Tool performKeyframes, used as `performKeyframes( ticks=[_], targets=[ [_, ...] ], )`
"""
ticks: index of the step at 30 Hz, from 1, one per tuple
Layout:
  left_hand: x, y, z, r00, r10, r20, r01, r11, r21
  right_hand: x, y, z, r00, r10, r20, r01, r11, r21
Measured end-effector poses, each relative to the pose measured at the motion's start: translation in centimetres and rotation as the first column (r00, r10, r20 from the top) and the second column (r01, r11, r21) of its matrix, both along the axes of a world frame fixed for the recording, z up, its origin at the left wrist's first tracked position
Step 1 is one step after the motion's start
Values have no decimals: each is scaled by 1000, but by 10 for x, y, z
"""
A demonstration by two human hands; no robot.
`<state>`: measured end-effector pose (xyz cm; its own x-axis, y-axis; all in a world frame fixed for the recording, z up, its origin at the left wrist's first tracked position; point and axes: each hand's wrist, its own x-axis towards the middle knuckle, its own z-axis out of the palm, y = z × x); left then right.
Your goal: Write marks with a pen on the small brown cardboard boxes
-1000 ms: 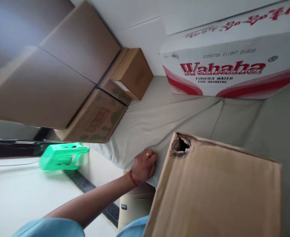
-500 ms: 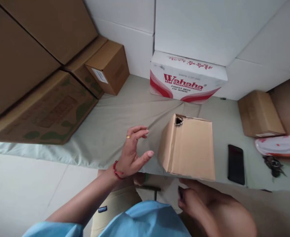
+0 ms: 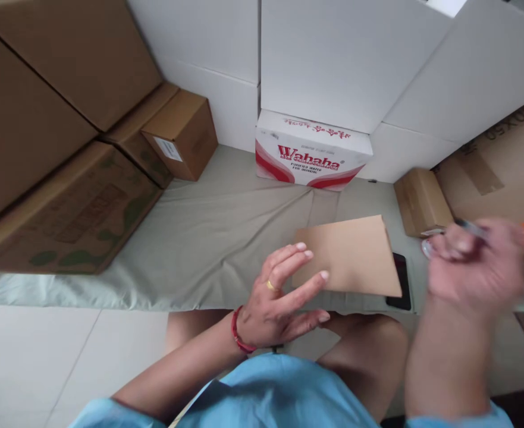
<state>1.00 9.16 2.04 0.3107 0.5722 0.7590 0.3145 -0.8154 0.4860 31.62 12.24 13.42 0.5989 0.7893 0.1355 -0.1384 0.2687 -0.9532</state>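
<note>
In front of me a small plain cardboard box [image 3: 346, 258] sits near the cloth's front edge. My left hand [image 3: 284, 291] is at its left side with the fingers spread; the fingertips overlap the box, and I cannot tell how firmly they touch it. My right hand [image 3: 480, 261], raised to the right of the box, is closed around a slim dark pen-like tool [image 3: 469, 227]. Motion blurs this hand, so the tool's exact kind does not show. Partly hidden behind the box's right edge lies a black phone [image 3: 402, 282].
A white and red Wahaba water carton [image 3: 313, 151] stands against the white wall. Large brown cartons [image 3: 87, 220] are stacked at the left, with a smaller brown box [image 3: 181, 134] beside them. Another small box [image 3: 422, 202] and a big carton [image 3: 485, 166] stand at the right.
My right hand has risen from below the front edge to the right side, carrying the dark tool. My left hand has moved right to the box, which now appears turned, its hole out of sight.
</note>
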Motion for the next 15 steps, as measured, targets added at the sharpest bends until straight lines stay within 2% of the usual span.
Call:
performKeyframes(
  ticks=[1, 2, 4, 7, 10, 12, 15],
  targets=[
    [0, 3, 3, 1000, -21, -11, 21, 1000, -21, -11, 24, -4, 999, 32, -16, -31, 999, 42],
    [0, 6, 4, 999, -47, -25, 46, 998, -54, -19, 43, -9, 993, 98, -64, -97, 995, 13],
    [1, 12, -1, 994, -93, -59, 85, 987, -133, -28, 63, -21, 983, 167, -79, -166, 986, 12],
    [5, 21, -24, 989, -96, -116, 61, 959, -275, -31, 60, -35, 978, 193, -72, -187, 979, 81],
    [13, 26, -44, 978, -88, -189, 17, 937, -349, -40, 50, -35, 952, 248, -179, -222, 963, 154],
    [18, 24, -43, 967, -87, -237, -4, 934, -358, -54, 47, -29, 923, 304, -238, -263, 946, 187],
    [19, 14, -22, 976, -54, -210, -31, 923, -383, -82, 45, -19, 890, 389, -239, -349, 917, 191]
  ],
)
